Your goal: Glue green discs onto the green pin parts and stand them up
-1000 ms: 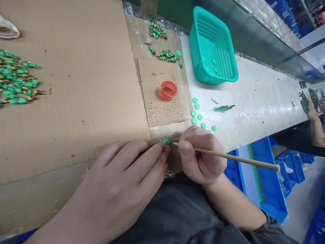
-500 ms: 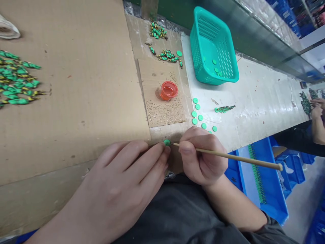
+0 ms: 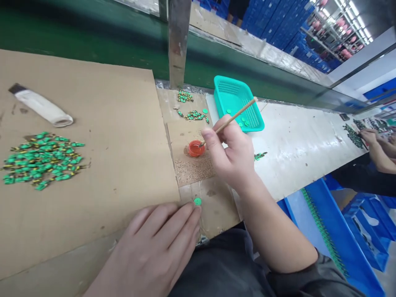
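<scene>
At the near edge of the table, my left hand (image 3: 157, 243) lies low with its fingers pressed together. Its fingertips hold a small flat green disc (image 3: 197, 201) against the surface. My right hand (image 3: 232, 159) pinches a thin wooden stick (image 3: 239, 112), slanting up to the right. The stick's lower tip dips into a small red cup (image 3: 192, 153) of liquid. That cup stands on a speckled piece of cardboard (image 3: 185, 175). My right hand hides part of the white table, where loose green discs lay earlier.
A pile of green-and-yellow pieces (image 3: 43, 161) and a white tube (image 3: 43, 107) lie left. Smaller piles (image 3: 185, 96) sit behind the cup, near a turquoise basket (image 3: 220, 105) holding several discs. Blue trays (image 3: 334, 227) stand below right; another person's hands (image 3: 369, 135) work farther along.
My right hand has moved from the green disc up and forward, bringing the stick's tip into the red cup. My left hand stays at the disc. The view has tilted up.
</scene>
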`<state>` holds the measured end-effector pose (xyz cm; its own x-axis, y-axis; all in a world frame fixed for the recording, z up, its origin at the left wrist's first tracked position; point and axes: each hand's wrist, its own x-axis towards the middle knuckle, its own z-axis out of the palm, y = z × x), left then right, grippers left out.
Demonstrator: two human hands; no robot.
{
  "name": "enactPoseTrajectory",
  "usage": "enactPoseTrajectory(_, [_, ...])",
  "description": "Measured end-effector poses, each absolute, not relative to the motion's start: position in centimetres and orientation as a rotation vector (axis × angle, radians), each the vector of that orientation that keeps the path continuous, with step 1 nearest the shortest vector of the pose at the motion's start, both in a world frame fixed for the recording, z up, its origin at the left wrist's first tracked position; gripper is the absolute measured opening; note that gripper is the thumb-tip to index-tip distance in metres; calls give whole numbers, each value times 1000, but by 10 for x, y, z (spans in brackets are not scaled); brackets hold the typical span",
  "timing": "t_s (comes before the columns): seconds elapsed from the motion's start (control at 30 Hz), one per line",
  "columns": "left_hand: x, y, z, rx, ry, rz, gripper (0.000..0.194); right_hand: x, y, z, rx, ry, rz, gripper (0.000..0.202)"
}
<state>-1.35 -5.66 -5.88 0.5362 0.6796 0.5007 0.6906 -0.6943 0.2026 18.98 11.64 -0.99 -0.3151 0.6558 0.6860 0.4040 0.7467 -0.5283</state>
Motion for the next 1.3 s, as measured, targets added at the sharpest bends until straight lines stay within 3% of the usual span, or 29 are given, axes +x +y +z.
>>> enactPoseTrajectory(1.0, [-17,-55,-59,-2765,-1185,-861,27,187,122,-21,-781,-1984,307,34])
enactPoseTrajectory(1.3, [-14,-53,-52,-2747,-1218,-881,30,205,53,-18,-780,-1868,370,24])
